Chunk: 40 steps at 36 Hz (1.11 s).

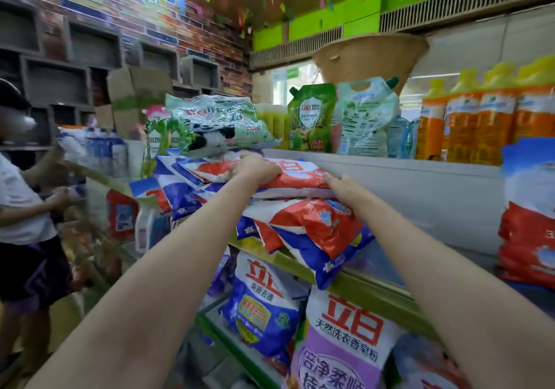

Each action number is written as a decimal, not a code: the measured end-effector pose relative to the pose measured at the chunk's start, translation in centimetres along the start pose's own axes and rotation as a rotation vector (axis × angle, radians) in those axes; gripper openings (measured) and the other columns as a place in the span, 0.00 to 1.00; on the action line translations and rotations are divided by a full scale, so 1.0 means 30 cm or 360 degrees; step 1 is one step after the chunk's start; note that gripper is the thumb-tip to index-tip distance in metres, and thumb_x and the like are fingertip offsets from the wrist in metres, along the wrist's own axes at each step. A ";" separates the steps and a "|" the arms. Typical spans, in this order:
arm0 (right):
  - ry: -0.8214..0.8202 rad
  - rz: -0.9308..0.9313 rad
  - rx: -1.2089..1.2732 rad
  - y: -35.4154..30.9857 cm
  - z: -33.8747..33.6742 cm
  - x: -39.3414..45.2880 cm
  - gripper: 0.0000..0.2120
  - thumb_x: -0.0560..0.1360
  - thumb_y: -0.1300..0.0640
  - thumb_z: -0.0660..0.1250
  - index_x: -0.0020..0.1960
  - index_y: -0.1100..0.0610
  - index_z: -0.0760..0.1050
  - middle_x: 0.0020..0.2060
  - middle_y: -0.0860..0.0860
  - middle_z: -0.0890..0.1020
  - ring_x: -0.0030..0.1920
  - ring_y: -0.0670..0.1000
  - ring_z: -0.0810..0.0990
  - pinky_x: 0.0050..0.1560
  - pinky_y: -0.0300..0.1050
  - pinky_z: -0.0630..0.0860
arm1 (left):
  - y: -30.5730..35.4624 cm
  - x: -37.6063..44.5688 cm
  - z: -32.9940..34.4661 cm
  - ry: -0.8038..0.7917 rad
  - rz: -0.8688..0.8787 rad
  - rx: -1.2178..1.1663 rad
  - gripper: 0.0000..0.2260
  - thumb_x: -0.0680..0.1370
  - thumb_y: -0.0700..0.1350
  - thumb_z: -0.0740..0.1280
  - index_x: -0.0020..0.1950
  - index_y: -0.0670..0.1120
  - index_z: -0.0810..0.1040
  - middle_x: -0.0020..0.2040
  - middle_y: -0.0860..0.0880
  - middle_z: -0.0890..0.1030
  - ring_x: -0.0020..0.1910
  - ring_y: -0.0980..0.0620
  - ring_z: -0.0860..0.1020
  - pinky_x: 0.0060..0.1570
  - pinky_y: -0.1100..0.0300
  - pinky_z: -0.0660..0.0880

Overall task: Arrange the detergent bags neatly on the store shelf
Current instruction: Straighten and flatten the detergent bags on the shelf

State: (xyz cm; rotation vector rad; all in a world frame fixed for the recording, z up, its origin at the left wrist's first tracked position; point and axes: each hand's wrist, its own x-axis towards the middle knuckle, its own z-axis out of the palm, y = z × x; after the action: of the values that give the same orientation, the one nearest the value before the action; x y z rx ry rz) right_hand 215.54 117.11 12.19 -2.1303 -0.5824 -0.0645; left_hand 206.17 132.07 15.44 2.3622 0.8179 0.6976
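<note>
A pile of red, white and blue detergent bags lies on the green-edged shelf (354,283). The top bag (297,177) lies flat across the pile. My left hand (255,168) grips its far left part, fingers curled over the bag. My right hand (345,189) holds its right end, fingers wrapped around the edge. Below it another red and blue bag (318,232) hangs over the shelf's front edge. A green bag with a panda (222,127) lies on the pile behind my left hand.
Upright pouches (312,118) and orange bottles (480,118) stand on the shelf above. More detergent bags (264,307) fill the shelf below. A red bag (528,214) stands at the right. Another person (21,202) stands at the left by the aisle.
</note>
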 end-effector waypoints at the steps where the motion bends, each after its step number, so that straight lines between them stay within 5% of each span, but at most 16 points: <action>1: 0.0052 0.0006 -0.0012 -0.004 -0.001 0.002 0.25 0.79 0.47 0.57 0.64 0.67 0.70 0.63 0.63 0.74 0.63 0.62 0.73 0.60 0.48 0.71 | 0.004 0.010 -0.003 0.0000 -0.0020 -0.0107 0.34 0.73 0.54 0.67 0.71 0.36 0.61 0.66 0.41 0.72 0.65 0.40 0.70 0.63 0.49 0.71; 5: 0.0193 0.0062 0.0001 -0.008 -0.022 0.013 0.32 0.74 0.41 0.65 0.65 0.66 0.71 0.62 0.60 0.75 0.62 0.59 0.74 0.60 0.49 0.72 | 0.020 0.027 -0.027 -0.0002 0.0020 -0.0539 0.39 0.70 0.46 0.74 0.72 0.34 0.56 0.62 0.41 0.73 0.62 0.44 0.73 0.60 0.54 0.72; 9: 0.0141 0.0113 0.0489 0.000 -0.059 0.015 0.33 0.65 0.48 0.76 0.61 0.67 0.70 0.55 0.57 0.79 0.54 0.57 0.80 0.58 0.55 0.77 | 0.023 0.030 -0.040 -0.0103 0.0147 -0.0865 0.19 0.66 0.38 0.76 0.54 0.36 0.76 0.48 0.43 0.80 0.48 0.46 0.80 0.53 0.55 0.78; 12: 0.0095 0.0129 0.0825 0.013 -0.110 -0.015 0.22 0.66 0.60 0.76 0.56 0.66 0.74 0.47 0.58 0.82 0.44 0.55 0.82 0.51 0.53 0.80 | 0.045 0.005 -0.023 -0.0091 0.0314 -0.1059 0.09 0.65 0.31 0.73 0.37 0.41 0.75 0.43 0.40 0.80 0.47 0.41 0.81 0.51 0.49 0.79; 15: 0.0071 0.0128 0.0952 0.038 -0.180 -0.062 0.15 0.69 0.63 0.72 0.55 0.59 0.77 0.44 0.55 0.83 0.39 0.50 0.82 0.47 0.46 0.79 | 0.095 -0.035 0.001 -0.0106 0.0473 -0.1167 0.15 0.61 0.33 0.74 0.45 0.35 0.77 0.50 0.35 0.81 0.49 0.38 0.81 0.50 0.42 0.79; 19: 0.0112 0.0195 0.0983 0.092 -0.283 -0.137 0.13 0.72 0.61 0.69 0.55 0.56 0.73 0.41 0.51 0.81 0.39 0.48 0.79 0.39 0.42 0.77 | 0.181 -0.097 0.062 -0.0222 0.0588 -0.1233 0.14 0.65 0.29 0.73 0.42 0.44 0.74 0.40 0.47 0.79 0.41 0.49 0.78 0.42 0.55 0.79; 21: 0.0152 0.0221 0.0971 0.131 -0.334 -0.174 0.10 0.73 0.64 0.67 0.53 0.57 0.74 0.41 0.52 0.81 0.39 0.49 0.79 0.39 0.43 0.77 | 0.218 -0.129 0.116 -0.0320 0.0624 -0.1324 0.19 0.66 0.27 0.71 0.50 0.44 0.72 0.43 0.48 0.78 0.45 0.49 0.77 0.41 0.57 0.77; 24: 0.0184 0.0302 0.0944 0.198 -0.411 -0.227 0.17 0.70 0.69 0.66 0.59 0.62 0.75 0.49 0.58 0.82 0.44 0.56 0.81 0.52 0.53 0.78 | 0.273 -0.155 0.220 -0.0453 0.0658 -0.1272 0.25 0.67 0.29 0.70 0.60 0.45 0.69 0.54 0.44 0.78 0.53 0.46 0.78 0.49 0.52 0.78; 29: 0.0316 0.0452 0.0832 0.311 -0.554 -0.340 0.18 0.68 0.73 0.66 0.56 0.63 0.75 0.41 0.58 0.82 0.37 0.55 0.81 0.45 0.50 0.79 | 0.402 -0.234 0.375 -0.0657 0.0727 -0.1101 0.29 0.68 0.30 0.71 0.66 0.42 0.66 0.59 0.41 0.77 0.58 0.43 0.77 0.60 0.46 0.74; 34: 0.0561 0.0558 0.0739 0.426 -0.706 -0.455 0.20 0.65 0.74 0.67 0.56 0.65 0.76 0.45 0.62 0.82 0.43 0.62 0.81 0.55 0.63 0.76 | 0.532 -0.365 0.504 -0.0909 0.0751 -0.1222 0.30 0.69 0.30 0.71 0.67 0.43 0.66 0.60 0.43 0.77 0.57 0.45 0.77 0.60 0.48 0.74; 40: 0.0789 0.0581 0.0549 0.579 -0.862 -0.547 0.31 0.57 0.73 0.71 0.60 0.67 0.71 0.53 0.66 0.80 0.48 0.65 0.81 0.51 0.64 0.78 | 0.650 -0.492 0.635 -0.1031 0.0852 -0.1276 0.26 0.68 0.25 0.68 0.65 0.38 0.71 0.58 0.41 0.78 0.55 0.48 0.76 0.57 0.53 0.75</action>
State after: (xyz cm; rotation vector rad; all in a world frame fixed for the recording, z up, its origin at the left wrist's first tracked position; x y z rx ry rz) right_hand 212.73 82.07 10.12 -1.7597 0.0862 -0.2601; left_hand 215.52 103.07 9.70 1.8345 -0.3463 0.3065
